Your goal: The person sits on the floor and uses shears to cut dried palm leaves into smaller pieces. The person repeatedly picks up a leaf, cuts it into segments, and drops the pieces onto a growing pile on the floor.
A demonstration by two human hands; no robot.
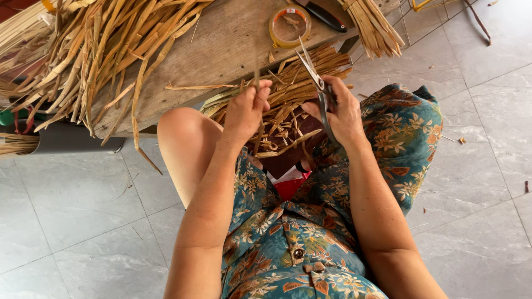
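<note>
You are pinching a thin strip (256, 77) between the fingertips of your left hand (246, 111), and it is standing nearly upright over your lap, its long axis running away from you toward the wooden table (221, 44). Your right hand (342, 113) is gripping the scissors (317, 83), blades parted and pointing up-left, lying just right of the strip, near but not touching it.

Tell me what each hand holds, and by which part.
The right hand holds grey metal scissors by the handles, blades open. The left hand pinches a thin dry straw strip near its lower part.
</note>
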